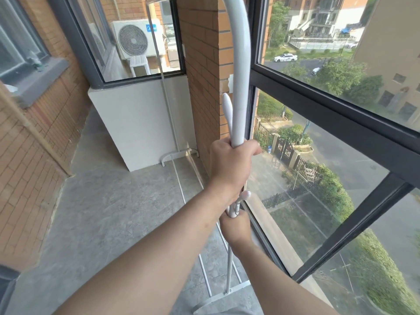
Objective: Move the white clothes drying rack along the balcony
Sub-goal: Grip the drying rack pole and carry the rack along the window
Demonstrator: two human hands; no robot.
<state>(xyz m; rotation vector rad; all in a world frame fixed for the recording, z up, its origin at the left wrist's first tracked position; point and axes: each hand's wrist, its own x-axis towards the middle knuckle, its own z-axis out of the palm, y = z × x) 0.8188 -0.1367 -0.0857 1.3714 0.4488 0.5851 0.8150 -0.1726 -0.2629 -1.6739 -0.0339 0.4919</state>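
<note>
While both hands grip the rack's upright pole, left hand above right hand, its base runs toward upper-left frame.

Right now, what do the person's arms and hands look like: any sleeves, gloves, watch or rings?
Both forearms are bare for the whole length in view, with no sleeve edge visible. The left hand and right hand wear no gloves. No watch, bracelet or ring shows on the parts in view; the right hand's fingers are mostly hidden.
</note>
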